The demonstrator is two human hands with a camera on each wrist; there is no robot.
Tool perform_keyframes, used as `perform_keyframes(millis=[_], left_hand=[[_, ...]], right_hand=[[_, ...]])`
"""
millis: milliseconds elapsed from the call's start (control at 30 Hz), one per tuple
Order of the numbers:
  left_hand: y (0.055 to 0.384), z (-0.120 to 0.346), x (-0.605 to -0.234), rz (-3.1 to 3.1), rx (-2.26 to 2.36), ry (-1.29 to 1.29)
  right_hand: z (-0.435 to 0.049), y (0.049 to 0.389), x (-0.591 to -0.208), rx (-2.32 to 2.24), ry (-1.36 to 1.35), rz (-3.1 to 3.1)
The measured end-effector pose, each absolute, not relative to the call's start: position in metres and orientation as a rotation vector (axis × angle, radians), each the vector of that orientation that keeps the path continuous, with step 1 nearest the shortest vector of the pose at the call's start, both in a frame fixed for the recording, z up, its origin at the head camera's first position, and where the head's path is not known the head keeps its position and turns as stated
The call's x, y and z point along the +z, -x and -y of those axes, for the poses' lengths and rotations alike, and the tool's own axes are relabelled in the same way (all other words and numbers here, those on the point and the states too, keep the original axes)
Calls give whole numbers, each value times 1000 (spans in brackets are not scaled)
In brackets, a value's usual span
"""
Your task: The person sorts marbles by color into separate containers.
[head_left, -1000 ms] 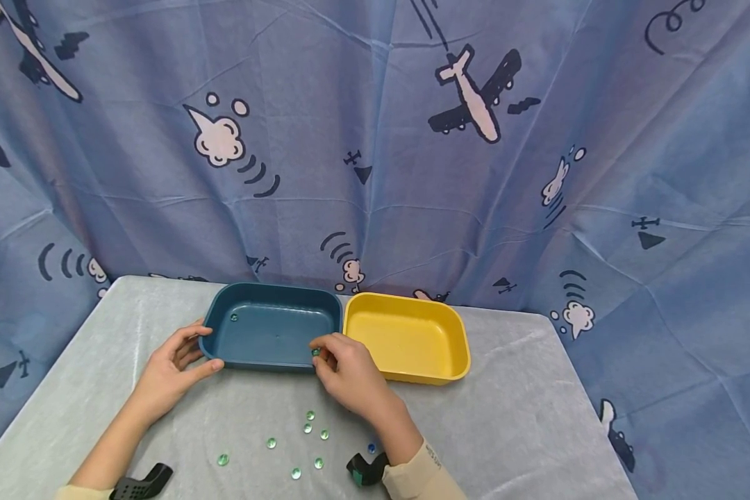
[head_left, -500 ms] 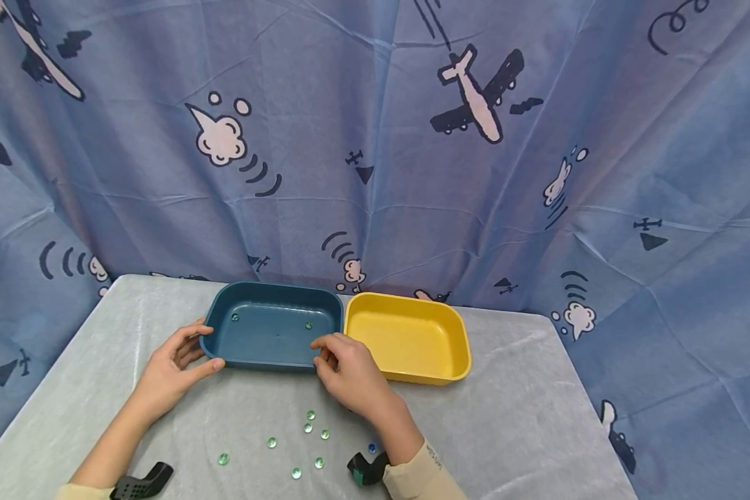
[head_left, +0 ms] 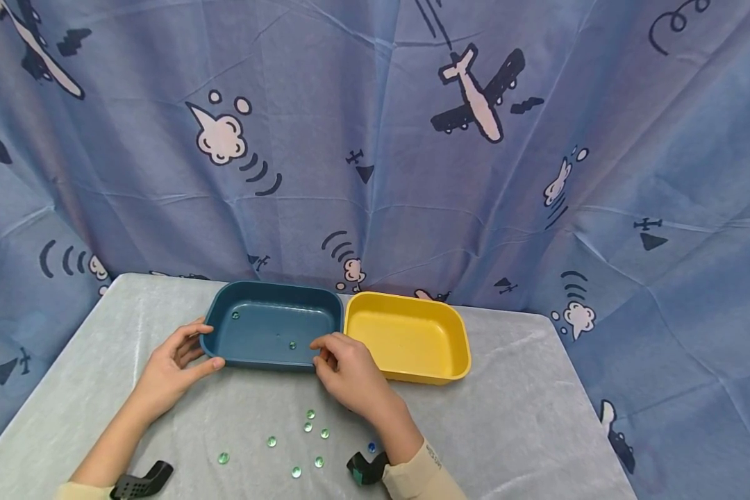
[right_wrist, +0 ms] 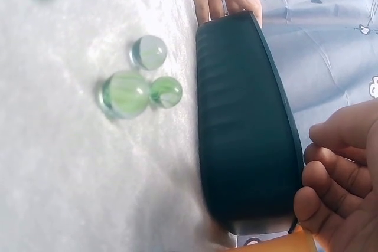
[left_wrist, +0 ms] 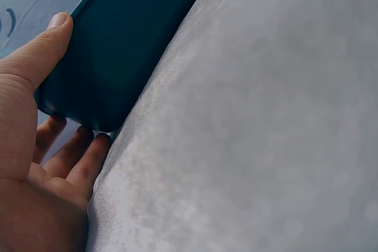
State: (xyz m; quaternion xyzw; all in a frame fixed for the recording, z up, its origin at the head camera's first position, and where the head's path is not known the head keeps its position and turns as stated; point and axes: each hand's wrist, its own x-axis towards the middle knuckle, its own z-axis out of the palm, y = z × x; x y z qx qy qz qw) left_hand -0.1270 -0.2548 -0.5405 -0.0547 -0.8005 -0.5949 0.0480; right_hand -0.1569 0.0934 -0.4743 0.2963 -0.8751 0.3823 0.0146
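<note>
In the head view, a dark blue tray holds two green glass marbles, a far-left marble and a nearer one close to the right fingertips. My left hand grips the tray's left end, with the thumb at the rim and the other fingers against the end wall. Over the front right rim hovers my right hand, its fingers loosely bent around nothing. Several green marbles lie on the cloth in front of the tray.
Right beside the blue tray stands a yellow tray with a bare floor. A blue marble lies by the right wrist's black camera mount. Behind the grey cloth-covered table hangs a blue patterned curtain.
My right hand has let go of a green marble, which dropped into the blue tray and rolled toward the near left. Both hands stay almost where they were.
</note>
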Motion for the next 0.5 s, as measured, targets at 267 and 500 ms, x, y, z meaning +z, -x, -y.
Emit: perform_keyframes(millis=[267, 500], left_hand=[[127, 255, -541, 2434, -1810, 179], [127, 255, -540, 2453, -1796, 168]], right_hand=[[-93, 155, -473, 1169, -939, 2720], [-89, 153, -470, 1139, -983, 2718]])
